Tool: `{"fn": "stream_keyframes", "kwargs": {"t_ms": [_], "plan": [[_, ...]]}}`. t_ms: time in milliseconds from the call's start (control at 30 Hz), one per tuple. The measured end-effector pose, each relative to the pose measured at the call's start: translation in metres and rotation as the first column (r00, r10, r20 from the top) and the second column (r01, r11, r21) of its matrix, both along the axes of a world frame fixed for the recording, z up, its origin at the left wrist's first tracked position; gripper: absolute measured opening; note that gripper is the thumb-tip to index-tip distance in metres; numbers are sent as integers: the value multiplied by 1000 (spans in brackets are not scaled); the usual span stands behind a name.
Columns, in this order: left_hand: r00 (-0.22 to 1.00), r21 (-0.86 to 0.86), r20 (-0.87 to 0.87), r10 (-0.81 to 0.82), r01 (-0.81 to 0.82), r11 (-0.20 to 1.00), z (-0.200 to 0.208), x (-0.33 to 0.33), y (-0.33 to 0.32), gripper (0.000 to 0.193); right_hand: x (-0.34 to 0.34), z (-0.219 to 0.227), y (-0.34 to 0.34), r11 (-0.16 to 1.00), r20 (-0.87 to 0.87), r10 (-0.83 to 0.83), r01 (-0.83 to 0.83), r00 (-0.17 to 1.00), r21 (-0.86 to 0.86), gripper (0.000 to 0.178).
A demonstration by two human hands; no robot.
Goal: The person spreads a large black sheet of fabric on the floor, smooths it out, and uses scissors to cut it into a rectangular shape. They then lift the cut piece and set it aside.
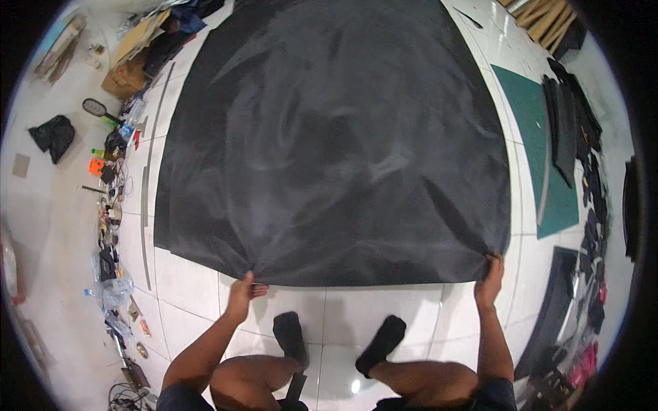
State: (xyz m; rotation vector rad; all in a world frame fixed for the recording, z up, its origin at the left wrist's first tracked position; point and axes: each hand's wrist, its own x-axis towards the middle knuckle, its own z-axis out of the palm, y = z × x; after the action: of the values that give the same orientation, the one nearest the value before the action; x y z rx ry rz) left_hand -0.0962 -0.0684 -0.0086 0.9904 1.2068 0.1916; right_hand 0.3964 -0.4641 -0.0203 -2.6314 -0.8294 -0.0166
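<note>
The large black fabric sheet (329,137) already lies spread across the white tiled floor (384,315), mostly flat, though ripples (and a raised fold toward the near right) remain along the near edge. The left hand (241,291) pinches the near-left corner, fingers closed on the cloth; the right hand (489,277) grips the near-right corner. A green cutting mat (538,144) lies to the right.

One black sheet (329,144), two hands, one green mat (541,137), two socked feet

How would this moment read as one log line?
left hand: grips black sheet near edge | right hand: grips its corner | sheet spread on white tiled floor
</note>
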Motion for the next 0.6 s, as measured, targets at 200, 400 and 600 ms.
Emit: {"fn": "stream_keyframes", "kwargs": {"t_ms": [200, 400, 600], "plan": [[979, -193, 191, 68, -31, 981, -78, 9, -1, 79, 30, -51, -16, 957, -3, 84, -79, 996, 280, 55], [581, -24, 564, 587, -699, 715, -123, -62, 76, 71, 30, -22, -4, 902, 40, -167, 136, 985, 410, 56], [436, 139, 410, 801, -898, 417, -119, -205, 174, 38, 37, -31, -10, 786, 165, -48, -64, 985, 614, 65]]}}
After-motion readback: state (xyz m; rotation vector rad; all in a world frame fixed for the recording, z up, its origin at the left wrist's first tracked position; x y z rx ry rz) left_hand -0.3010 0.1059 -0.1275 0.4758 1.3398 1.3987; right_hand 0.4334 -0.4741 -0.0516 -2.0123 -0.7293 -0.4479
